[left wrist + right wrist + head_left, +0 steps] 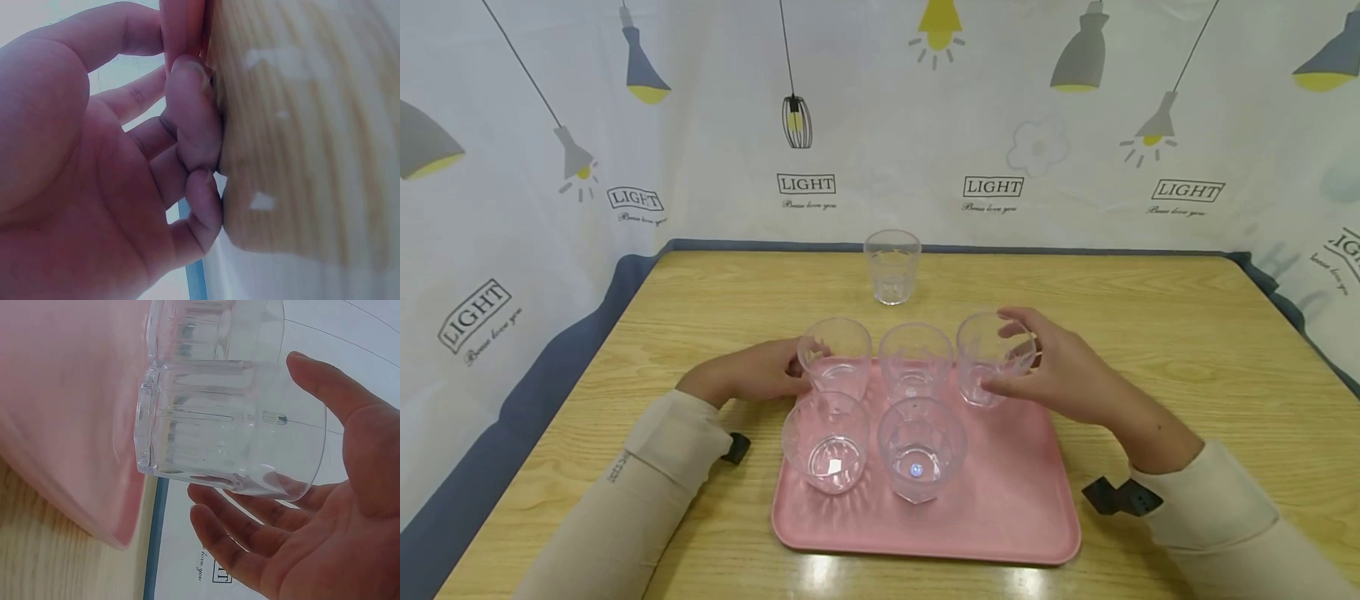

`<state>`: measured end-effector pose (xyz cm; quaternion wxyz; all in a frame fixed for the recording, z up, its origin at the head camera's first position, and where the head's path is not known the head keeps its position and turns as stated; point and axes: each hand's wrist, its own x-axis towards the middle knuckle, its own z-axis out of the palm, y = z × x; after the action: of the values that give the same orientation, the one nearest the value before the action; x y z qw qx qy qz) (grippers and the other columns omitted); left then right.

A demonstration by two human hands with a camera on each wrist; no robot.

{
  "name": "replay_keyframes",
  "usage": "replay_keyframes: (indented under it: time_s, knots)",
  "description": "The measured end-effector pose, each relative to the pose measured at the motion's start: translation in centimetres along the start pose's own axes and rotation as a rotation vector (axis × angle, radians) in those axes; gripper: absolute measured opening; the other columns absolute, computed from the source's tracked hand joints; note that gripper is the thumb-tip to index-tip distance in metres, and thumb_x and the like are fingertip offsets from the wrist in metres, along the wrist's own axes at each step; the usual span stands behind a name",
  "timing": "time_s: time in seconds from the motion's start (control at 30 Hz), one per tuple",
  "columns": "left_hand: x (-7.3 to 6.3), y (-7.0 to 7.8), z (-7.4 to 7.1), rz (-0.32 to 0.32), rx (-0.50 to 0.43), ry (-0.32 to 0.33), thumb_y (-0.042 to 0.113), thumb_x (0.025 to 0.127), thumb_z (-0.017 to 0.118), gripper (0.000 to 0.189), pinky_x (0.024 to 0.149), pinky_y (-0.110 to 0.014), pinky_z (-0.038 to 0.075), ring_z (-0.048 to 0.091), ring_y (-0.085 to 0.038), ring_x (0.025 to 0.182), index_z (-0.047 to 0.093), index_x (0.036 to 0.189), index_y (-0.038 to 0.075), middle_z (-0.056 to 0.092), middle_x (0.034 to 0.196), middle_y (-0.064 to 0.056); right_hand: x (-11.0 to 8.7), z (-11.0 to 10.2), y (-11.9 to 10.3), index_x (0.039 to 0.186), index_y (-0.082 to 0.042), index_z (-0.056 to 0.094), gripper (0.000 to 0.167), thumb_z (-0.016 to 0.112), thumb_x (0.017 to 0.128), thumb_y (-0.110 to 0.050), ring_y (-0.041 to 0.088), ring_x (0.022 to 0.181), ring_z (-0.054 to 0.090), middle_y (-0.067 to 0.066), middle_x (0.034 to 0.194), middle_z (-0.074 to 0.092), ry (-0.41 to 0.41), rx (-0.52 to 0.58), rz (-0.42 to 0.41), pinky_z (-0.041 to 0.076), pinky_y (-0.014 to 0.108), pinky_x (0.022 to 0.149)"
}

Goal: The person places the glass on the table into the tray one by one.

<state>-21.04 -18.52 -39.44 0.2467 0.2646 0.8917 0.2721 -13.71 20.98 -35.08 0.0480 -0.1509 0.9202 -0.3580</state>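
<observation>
A pink tray [1000, 508] lies on the table with several clear tumblers on it. My left hand [770, 367] holds the tray's left rim, thumb above and fingers curled at the table side, as the left wrist view shows. Beside it stands the back left tumbler [835, 354]. My right hand [1060, 371] is around the back right tumbler [206, 425], its thumb and fingers spread apart near the wall of the glass. Between these two stands the back middle tumbler [916, 358]. In front are a left tumbler [826, 442] and a right tumbler [921, 442].
Behind the tray, another clear tumbler [892, 267] stands upright on the wooden table [1150, 317]. A white cloth [895, 108] printed with lamps hangs along the table's back and sides. Dark wrist devices [1122, 497] sit at both sleeves.
</observation>
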Motion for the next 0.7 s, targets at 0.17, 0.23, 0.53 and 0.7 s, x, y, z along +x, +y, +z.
replay_keyframes:
  time_s: [0.17, 0.23, 0.53, 0.7]
  knots:
    - [-0.09, 0.18, -0.04, -0.014, -0.009, -0.005, 0.027, 0.098, 0.062, 0.042, 0.091, -0.037, 0.044, 0.053, -0.020, 0.103, 0.051, 0.137, 0.019, 0.061, 0.119, -0.005, -0.19, 0.04, -0.10, 0.152, -0.010, 0.034, 0.095, 0.084, 0.079, -0.044, 0.032, 0.114, 0.063, 0.018, 0.140, 0.053, -0.004, -0.007, 0.000, 0.056, 0.043, 0.086]
    - [-0.13, 0.23, -0.05, -0.019, -0.006, -0.005, 0.027, 0.097, 0.061, 0.042, 0.089, -0.036, 0.044, 0.053, -0.019, 0.101, 0.051, 0.138, 0.019, 0.061, 0.116, -0.005, -0.29, 0.03, -0.11, 0.151, -0.010, 0.034, 0.095, 0.084, 0.078, -0.044, 0.033, 0.114, 0.063, 0.018, 0.140, 0.054, -0.007, -0.012, 0.000, 0.056, 0.044, 0.086]
    - [-0.01, 0.19, 0.03, -0.030, 0.005, 0.005, 0.028, 0.097, 0.062, 0.043, 0.093, -0.037, 0.044, 0.053, -0.019, 0.104, 0.051, 0.138, 0.022, 0.062, 0.119, -0.004, -0.52, 0.07, 0.07, 0.151, -0.009, 0.034, 0.093, 0.084, 0.079, -0.040, 0.035, 0.115, 0.062, 0.019, 0.139, 0.054, -0.028, 0.005, -0.014, 0.056, 0.045, 0.087]
    - [-0.08, 0.13, 0.07, -0.017, 0.004, 0.008, 0.029, 0.097, 0.063, 0.042, 0.094, -0.038, 0.044, 0.053, -0.020, 0.105, 0.052, 0.137, 0.020, 0.061, 0.120, -0.004, -0.62, 0.09, 0.11, 0.151, -0.006, 0.033, 0.093, 0.083, 0.081, -0.038, 0.038, 0.117, 0.060, 0.022, 0.138, 0.053, -0.043, 0.025, -0.031, 0.056, 0.045, 0.088]
